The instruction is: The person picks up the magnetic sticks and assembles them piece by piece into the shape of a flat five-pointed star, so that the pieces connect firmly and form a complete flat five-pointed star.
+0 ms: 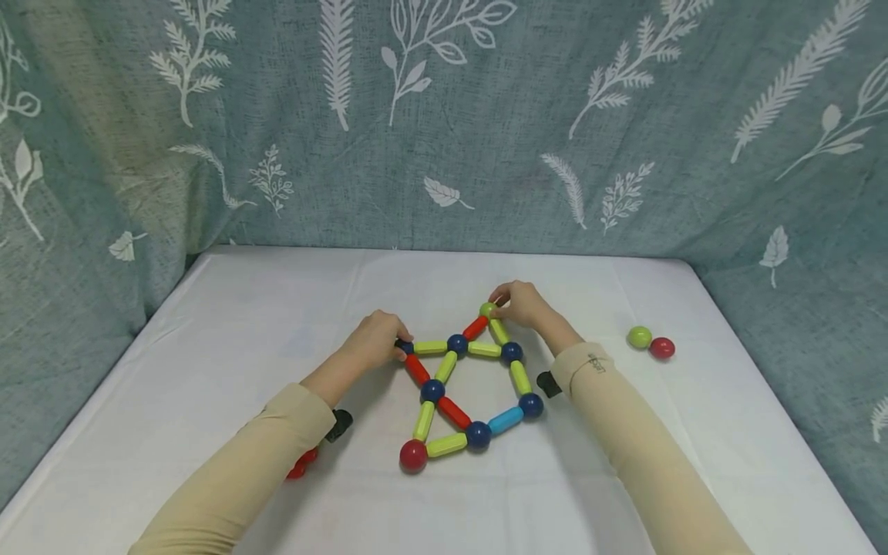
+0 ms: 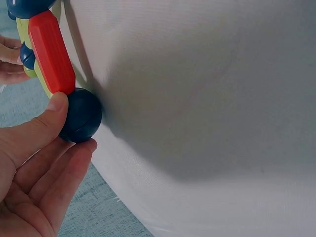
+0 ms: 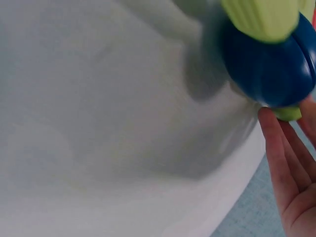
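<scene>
My left hand [image 1: 375,339] pinches a dark blue ball [image 2: 81,116] at the left corner of a frame of magnetic rods and balls, thumb on one side and fingertips on the other. At the frame's far tip, my right hand [image 1: 522,302] holds a light green ball [image 1: 489,310] between thumb and fingers. Green rods [image 1: 484,350], red rods [image 1: 454,413] and one light blue rod [image 1: 506,421] link several dark blue balls [image 1: 479,436]. A red ball [image 1: 413,456] forms the near corner. In the right wrist view, a blue ball [image 3: 266,69] partly hides the right hand's grip.
On the white-covered table [image 1: 264,308], a loose green ball [image 1: 639,337] and red ball [image 1: 662,348] sit side by side to the right. Red pieces [image 1: 302,462] lie partly hidden by the left forearm. A leaf-patterned curtain [image 1: 444,154] hangs behind.
</scene>
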`<state>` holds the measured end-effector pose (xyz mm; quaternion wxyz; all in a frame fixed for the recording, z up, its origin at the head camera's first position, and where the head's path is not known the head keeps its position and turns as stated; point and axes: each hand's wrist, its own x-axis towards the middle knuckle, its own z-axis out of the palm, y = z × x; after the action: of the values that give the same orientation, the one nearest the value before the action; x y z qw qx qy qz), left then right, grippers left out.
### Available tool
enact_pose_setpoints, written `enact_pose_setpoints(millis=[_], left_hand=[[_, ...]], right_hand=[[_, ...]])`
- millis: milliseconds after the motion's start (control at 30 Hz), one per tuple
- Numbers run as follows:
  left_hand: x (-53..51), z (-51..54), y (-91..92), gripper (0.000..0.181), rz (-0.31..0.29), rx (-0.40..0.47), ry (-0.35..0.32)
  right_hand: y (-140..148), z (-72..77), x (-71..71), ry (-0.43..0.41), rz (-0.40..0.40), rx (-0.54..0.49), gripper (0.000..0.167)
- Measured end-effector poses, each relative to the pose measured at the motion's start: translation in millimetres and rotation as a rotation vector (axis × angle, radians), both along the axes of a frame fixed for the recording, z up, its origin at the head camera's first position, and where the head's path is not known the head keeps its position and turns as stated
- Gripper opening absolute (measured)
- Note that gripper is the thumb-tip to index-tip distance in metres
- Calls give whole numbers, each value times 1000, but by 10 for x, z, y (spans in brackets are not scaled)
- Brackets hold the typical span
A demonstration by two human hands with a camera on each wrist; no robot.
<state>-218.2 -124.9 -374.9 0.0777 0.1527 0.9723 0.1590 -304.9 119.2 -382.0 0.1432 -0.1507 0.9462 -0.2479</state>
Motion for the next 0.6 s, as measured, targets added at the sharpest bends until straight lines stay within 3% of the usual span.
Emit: enact_pose_setpoints(millis=[267, 600], left_hand=[[-13, -20, -8, 26, -5, 1, 7], [-12, -29, -3, 27, 7, 8, 4]], right_hand=[[6, -80, 32, 56, 3, -30, 28], [-29, -60, 44, 73, 19, -8, 28]])
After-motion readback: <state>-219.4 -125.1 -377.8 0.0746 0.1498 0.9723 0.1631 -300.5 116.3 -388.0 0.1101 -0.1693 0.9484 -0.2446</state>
